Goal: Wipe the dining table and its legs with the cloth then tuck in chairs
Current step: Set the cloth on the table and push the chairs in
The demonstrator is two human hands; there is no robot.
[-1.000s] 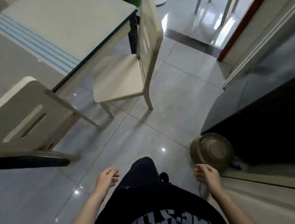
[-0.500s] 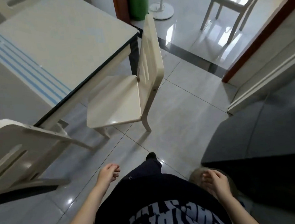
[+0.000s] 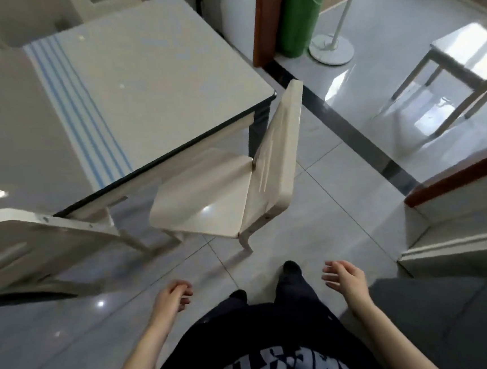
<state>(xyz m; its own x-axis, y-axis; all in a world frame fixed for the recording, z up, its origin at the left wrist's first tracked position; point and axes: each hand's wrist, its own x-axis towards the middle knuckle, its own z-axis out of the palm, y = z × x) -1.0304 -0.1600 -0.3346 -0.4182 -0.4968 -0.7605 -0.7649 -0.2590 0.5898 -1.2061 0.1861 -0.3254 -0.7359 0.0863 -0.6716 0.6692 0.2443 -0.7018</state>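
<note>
The glossy dining table (image 3: 151, 83) with blue stripes fills the upper left. A cream chair (image 3: 230, 185) stands at its near corner, seat partly under the tabletop, backrest toward me. A second cream chair (image 3: 38, 246) shows its backrest at the left edge. My left hand (image 3: 171, 299) hangs low over the floor tiles, fingers loosely curled and holding nothing. My right hand (image 3: 344, 278) hovers beside my legs with fingers relaxed, also holding nothing. Both hands are well short of the chair. No cloth is in view.
A green gas cylinder (image 3: 299, 14) and a white fan stand (image 3: 332, 47) sit by a brown door frame (image 3: 260, 21) at the top. Another chair (image 3: 462, 71) stands in the far right room. A dark cabinet (image 3: 455, 327) is close on my right.
My view has swung upward and I have stepped nearer the corner chair. The metal bowl on the floor has left the view. My right hand has lifted and opened a little.
</note>
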